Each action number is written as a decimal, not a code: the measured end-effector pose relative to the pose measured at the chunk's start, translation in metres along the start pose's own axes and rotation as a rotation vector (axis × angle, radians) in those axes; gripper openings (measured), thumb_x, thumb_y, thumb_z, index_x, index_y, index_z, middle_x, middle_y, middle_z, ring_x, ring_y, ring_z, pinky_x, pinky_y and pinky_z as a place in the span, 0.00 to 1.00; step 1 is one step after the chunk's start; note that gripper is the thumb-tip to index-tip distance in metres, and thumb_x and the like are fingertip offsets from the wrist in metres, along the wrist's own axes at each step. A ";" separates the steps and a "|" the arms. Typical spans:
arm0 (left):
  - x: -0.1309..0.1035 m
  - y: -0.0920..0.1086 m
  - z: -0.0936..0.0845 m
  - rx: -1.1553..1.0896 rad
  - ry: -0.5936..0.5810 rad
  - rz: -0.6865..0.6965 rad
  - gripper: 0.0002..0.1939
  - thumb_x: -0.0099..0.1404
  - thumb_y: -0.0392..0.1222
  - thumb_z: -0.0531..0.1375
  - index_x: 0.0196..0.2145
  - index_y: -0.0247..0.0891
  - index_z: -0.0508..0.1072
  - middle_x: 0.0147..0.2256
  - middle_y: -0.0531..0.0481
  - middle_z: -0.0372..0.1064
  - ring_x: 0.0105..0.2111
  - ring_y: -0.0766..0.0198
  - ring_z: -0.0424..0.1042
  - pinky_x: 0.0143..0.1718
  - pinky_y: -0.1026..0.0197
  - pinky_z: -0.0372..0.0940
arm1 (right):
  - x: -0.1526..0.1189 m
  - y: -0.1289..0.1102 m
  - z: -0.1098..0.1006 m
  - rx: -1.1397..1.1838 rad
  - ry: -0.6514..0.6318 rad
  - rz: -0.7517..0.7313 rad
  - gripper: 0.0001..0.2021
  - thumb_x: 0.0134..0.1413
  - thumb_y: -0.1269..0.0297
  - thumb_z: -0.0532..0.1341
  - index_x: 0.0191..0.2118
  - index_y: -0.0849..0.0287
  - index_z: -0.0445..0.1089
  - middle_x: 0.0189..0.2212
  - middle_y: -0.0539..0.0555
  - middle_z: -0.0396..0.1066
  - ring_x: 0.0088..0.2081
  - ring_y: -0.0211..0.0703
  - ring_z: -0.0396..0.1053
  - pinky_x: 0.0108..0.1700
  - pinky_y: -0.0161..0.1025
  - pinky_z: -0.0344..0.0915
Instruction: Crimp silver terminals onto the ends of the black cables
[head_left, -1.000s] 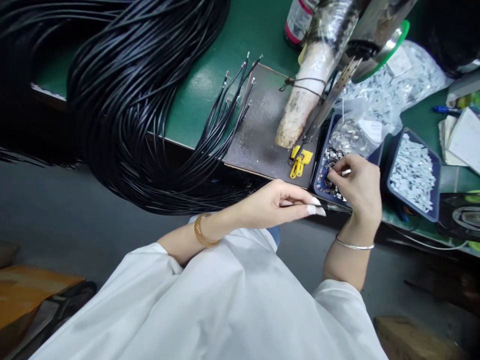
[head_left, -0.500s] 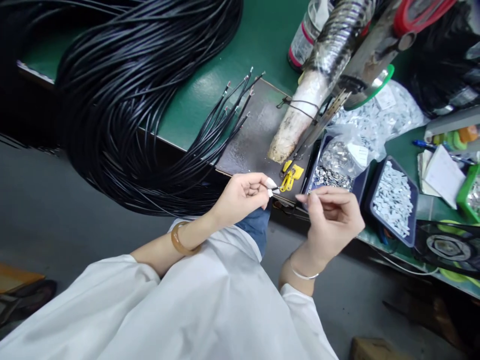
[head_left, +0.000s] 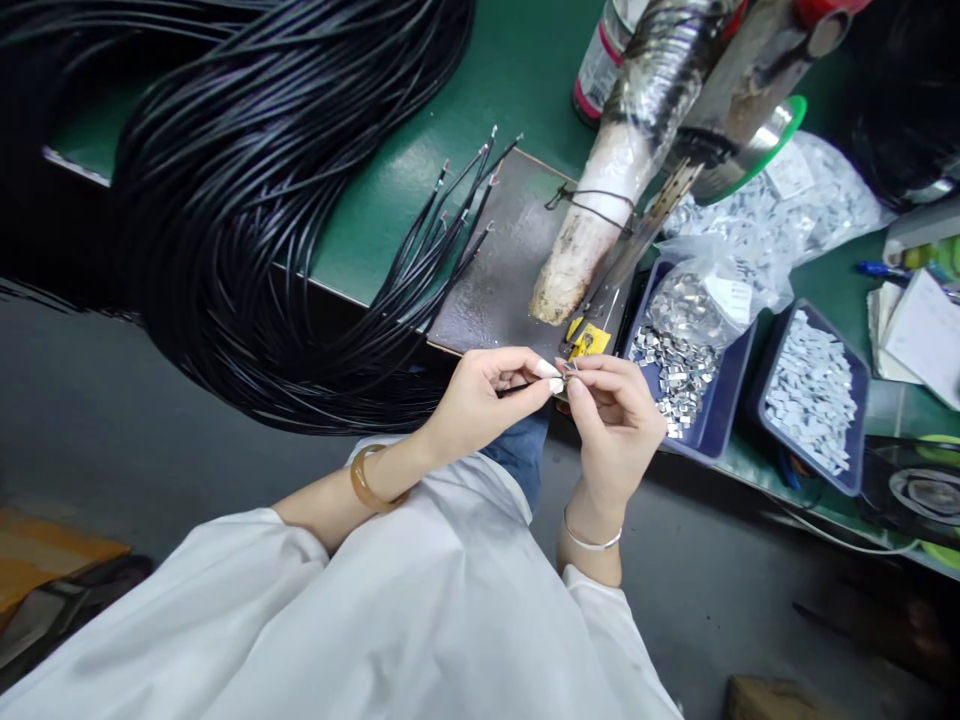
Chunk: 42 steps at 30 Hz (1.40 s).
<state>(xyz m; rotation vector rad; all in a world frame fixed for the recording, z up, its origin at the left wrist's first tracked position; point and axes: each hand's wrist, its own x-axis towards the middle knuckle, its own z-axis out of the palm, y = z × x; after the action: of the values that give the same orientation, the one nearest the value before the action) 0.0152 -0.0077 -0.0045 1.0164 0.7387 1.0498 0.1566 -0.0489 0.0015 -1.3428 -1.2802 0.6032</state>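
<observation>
Near the bench edge, my left hand [head_left: 491, 395] pinches a black cable [head_left: 512, 389] close to its end. White wrapping covers its fingertips. My right hand [head_left: 615, 415] meets it at the cable end, thumb and finger pressed together on something too small to make out. Thin wire strands stick out between the fingertips. Just beyond the hands lies a yellow piece [head_left: 589, 338] on the dark board [head_left: 499, 285]. Stripped ends of several black cables [head_left: 442, 230] rest over the board's left side.
A big bundle of black cables [head_left: 247, 200] fills the left. A wrapped tube [head_left: 592, 220] slants above the board. To the right stand a blue tray of metal clips [head_left: 712, 435], a tray of pale pieces [head_left: 814, 395] and plastic bags [head_left: 817, 200].
My right hand has moved left from beside the clip tray to the cable end and now touches my left hand. The camera view has shifted slightly.
</observation>
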 end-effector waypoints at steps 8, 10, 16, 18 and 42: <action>-0.003 -0.001 -0.003 0.316 0.028 0.145 0.03 0.61 0.33 0.64 0.30 0.31 0.78 0.29 0.48 0.76 0.25 0.71 0.68 0.26 0.70 0.62 | 0.000 0.000 -0.002 -0.049 -0.002 -0.038 0.06 0.57 0.71 0.67 0.37 0.52 0.78 0.39 0.51 0.76 0.41 0.41 0.78 0.42 0.40 0.78; -0.003 0.000 -0.002 0.344 0.017 0.174 0.04 0.61 0.34 0.64 0.30 0.31 0.78 0.29 0.48 0.76 0.24 0.72 0.66 0.24 0.70 0.60 | 0.000 0.001 -0.002 -0.035 -0.008 -0.033 0.05 0.57 0.71 0.67 0.37 0.52 0.78 0.39 0.51 0.76 0.40 0.40 0.78 0.41 0.39 0.79; -0.005 -0.001 -0.001 0.278 0.020 0.097 0.05 0.62 0.37 0.64 0.33 0.31 0.77 0.29 0.48 0.75 0.26 0.71 0.68 0.27 0.69 0.63 | 0.000 0.003 0.000 0.007 -0.009 -0.024 0.06 0.56 0.72 0.67 0.36 0.53 0.78 0.38 0.50 0.76 0.39 0.36 0.77 0.39 0.34 0.78; -0.005 -0.001 -0.003 0.212 0.008 0.078 0.05 0.63 0.38 0.64 0.33 0.32 0.76 0.28 0.50 0.74 0.27 0.70 0.69 0.29 0.69 0.64 | 0.001 0.003 -0.001 0.021 0.022 -0.034 0.06 0.57 0.72 0.66 0.37 0.53 0.78 0.38 0.50 0.76 0.40 0.38 0.78 0.40 0.37 0.79; -0.002 0.012 -0.011 -0.036 -0.216 -0.157 0.19 0.65 0.53 0.64 0.28 0.33 0.71 0.19 0.54 0.64 0.20 0.72 0.60 0.24 0.67 0.56 | -0.004 0.000 0.004 0.000 0.028 -0.036 0.05 0.58 0.70 0.66 0.37 0.52 0.77 0.38 0.50 0.76 0.41 0.40 0.78 0.41 0.40 0.79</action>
<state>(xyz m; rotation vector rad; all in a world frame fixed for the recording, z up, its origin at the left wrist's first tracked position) 0.0006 -0.0046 0.0026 1.0063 0.6105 0.8011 0.1519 -0.0514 -0.0005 -1.3215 -1.2792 0.5580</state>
